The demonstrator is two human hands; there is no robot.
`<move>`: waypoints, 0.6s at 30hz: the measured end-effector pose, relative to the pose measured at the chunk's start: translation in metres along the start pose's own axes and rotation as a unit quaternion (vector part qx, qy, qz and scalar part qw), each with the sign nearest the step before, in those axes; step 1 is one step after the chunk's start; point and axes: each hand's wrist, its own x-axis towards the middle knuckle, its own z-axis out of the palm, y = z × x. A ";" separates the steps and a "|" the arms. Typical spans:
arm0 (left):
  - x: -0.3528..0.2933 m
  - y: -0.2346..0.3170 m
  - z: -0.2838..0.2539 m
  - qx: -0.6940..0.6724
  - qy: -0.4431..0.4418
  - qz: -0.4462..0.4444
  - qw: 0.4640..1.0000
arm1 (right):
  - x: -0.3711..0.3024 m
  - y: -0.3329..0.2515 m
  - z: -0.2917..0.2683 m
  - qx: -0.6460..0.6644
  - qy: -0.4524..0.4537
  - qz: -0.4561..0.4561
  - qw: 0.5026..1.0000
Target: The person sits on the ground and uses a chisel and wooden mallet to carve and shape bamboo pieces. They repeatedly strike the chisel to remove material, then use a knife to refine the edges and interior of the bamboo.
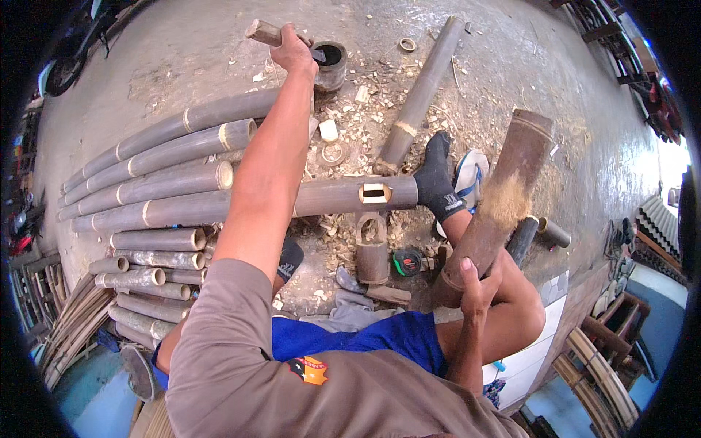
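My left hand (pixel 293 55) is closed around the wooden handle of a tool (pixel 264 31), out beyond the slotted pole (pixel 328 197). Its metal end is at the mouth of a round pot (pixel 331 79); whether it touches the rim, I can't tell. If I pulled it sideways, I might catch that rim and tip the pot over. My right hand (pixel 476 283) grips the low end of a thick bamboo tube (pixel 502 204), which slants up and away, to the right of the slotted pole. I have just one hand on it, so a loose thumb could let it twist or slide off my leg. The slotted pole is round and its end looks to meet my socked foot (pixel 438 171); a knock could roll it, and the wood chips (pixel 363 95) beyond it could make my footing slippery.

For room, the concrete floor (pixel 168 73) opens widest beyond the slotted pole, to the far left. Other poles (pixel 182 139) crowd its left side, a long pole (pixel 427 84) runs away from near its right end, and on my side a short tube (pixel 373 264) and a tape measure (pixel 407 261) fill the gap.
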 end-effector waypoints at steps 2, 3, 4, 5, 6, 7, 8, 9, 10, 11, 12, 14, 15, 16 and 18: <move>0.005 -0.018 -0.002 0.015 0.013 0.014 1.000 | 0.005 0.002 0.002 -0.023 0.011 -0.007 1.000; 0.009 -0.024 -0.005 0.015 0.023 0.028 0.999 | 0.007 0.005 0.003 -0.034 0.013 -0.009 0.999; 0.005 -0.027 -0.006 0.015 0.032 0.039 0.999 | 0.006 0.008 0.002 -0.047 0.017 -0.011 0.999; 0.003 -0.028 -0.007 0.007 0.031 0.041 0.999 | 0.007 0.013 0.001 -0.057 0.018 -0.020 0.998; 0.003 -0.025 -0.009 0.000 0.030 0.044 0.999 | 0.009 0.020 0.001 -0.067 0.018 -0.030 0.997; -0.003 -0.017 -0.010 -0.003 0.028 0.045 0.999 | 0.008 0.023 0.001 -0.077 0.018 -0.035 0.996; -0.013 -0.003 -0.012 0.008 0.006 0.066 0.998 | 0.006 0.017 0.003 -0.093 0.002 -0.038 0.995; -0.030 0.010 -0.020 0.017 -0.014 0.051 0.998 | 0.007 0.008 0.006 -0.109 -0.015 -0.040 0.993; -0.047 0.025 -0.021 0.021 -0.041 0.038 0.998 | 0.012 0.003 0.010 -0.114 -0.023 -0.047 0.992; -0.065 0.038 -0.025 0.025 -0.068 0.027 0.997 | 0.017 -0.002 0.015 -0.119 -0.031 -0.055 0.991; -0.088 0.050 -0.040 -0.007 -0.130 0.027 0.991 | 0.018 -0.004 0.019 -0.119 -0.041 -0.059 0.990; -0.135 0.061 -0.073 -0.021 -0.157 -0.030 0.987 | 0.025 -0.017 0.026 -0.124 -0.061 -0.077 0.987; -0.167 0.068 -0.082 -0.010 -0.145 -0.057 0.988 | 0.024 -0.029 0.030 -0.130 -0.072 -0.079 0.986; -0.198 0.075 -0.095 0.005 -0.131 -0.084 0.988 | 0.017 -0.035 0.033 -0.137 -0.085 -0.078 0.984; -0.224 0.061 -0.128 -0.036 -0.112 -0.120 0.986 | 0.021 -0.042 0.038 -0.152 -0.102 -0.128 0.975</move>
